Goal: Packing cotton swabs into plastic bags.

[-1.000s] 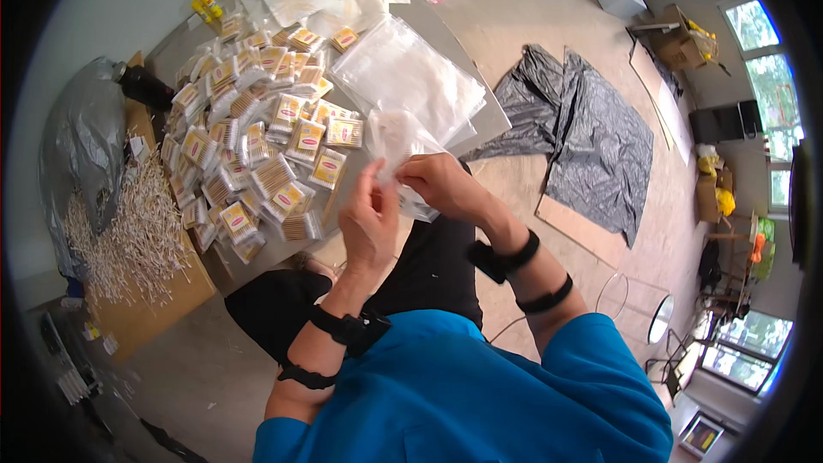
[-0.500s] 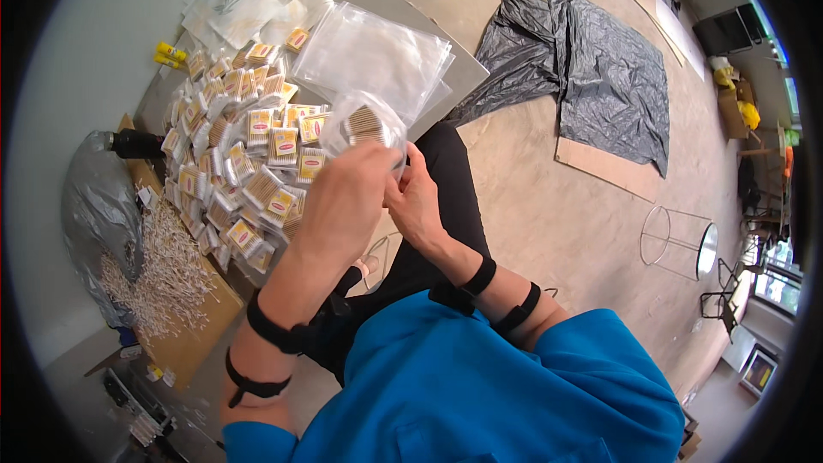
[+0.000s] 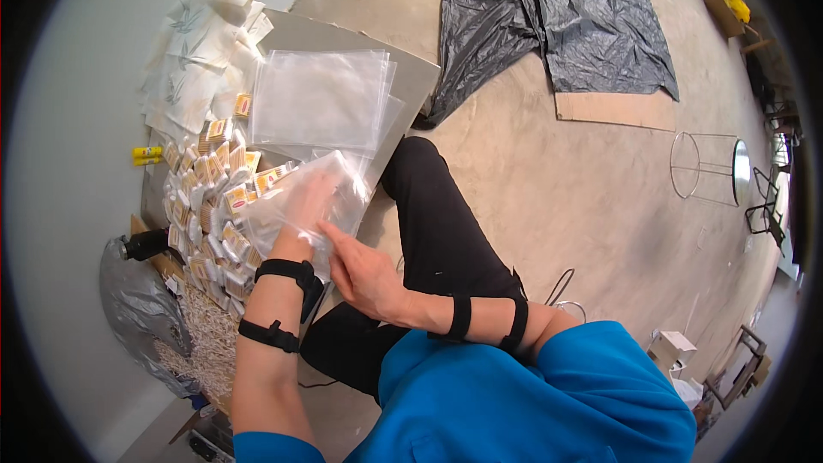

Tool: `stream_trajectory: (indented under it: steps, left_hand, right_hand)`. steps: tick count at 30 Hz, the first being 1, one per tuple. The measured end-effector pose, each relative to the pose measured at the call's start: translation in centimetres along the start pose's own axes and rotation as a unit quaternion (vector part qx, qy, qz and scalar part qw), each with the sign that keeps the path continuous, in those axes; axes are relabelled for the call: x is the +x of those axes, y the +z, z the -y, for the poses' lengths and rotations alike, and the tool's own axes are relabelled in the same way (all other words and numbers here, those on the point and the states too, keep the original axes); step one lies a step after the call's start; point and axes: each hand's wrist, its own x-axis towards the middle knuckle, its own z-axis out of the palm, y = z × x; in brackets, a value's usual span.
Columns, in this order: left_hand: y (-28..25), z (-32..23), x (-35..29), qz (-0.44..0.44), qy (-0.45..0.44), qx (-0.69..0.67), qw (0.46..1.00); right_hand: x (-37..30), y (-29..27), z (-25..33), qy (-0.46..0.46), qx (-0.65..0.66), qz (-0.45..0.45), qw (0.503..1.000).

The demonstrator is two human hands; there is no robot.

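A clear plastic bag [image 3: 350, 182] spreads around my left hand [image 3: 314, 195], which reaches into it up to the wrist. Through the film its fingers are too blurred to make out. My right hand [image 3: 370, 279] pinches the bag's near edge between thumb and fingers, beside my left wrist. Just left of the bag lies a heap of small packs of cotton swabs [image 3: 237, 199] with yellow-and-white labels. A flat stack of clear plastic bags [image 3: 319, 94] rests on the grey table [image 3: 411, 69] beyond my hands.
Printed pale sheets [image 3: 193, 56] and yellow tubes [image 3: 147, 155] lie at the far left. Loose cotton swabs [image 3: 204, 326] pile near a grey plastic bag [image 3: 137, 313]. Black plastic sheeting [image 3: 600, 26] and a round wire-framed stool [image 3: 739, 173] are on the floor to the right.
The bundle of brown-stemmed swabs seen in the clear bag at my hands no longer shows there. My left hand has gone into a spread-out bag. The view has shifted.
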Motion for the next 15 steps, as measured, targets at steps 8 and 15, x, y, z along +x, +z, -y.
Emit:
stream_trajectory:
  steps: [8,15]
  left_hand:
    - [-0.1,-1.9,-0.6,-0.103,-0.098,0.097,0.985]
    - [2.2,0.3,-0.6,-0.114,-0.112,0.194,0.968]
  right_hand:
    - [-0.9,-0.8,0.1,-0.005,-0.019,0.178,0.984]
    - [-0.3,-2.7,-0.6,0.005,0.021,0.174,0.985]
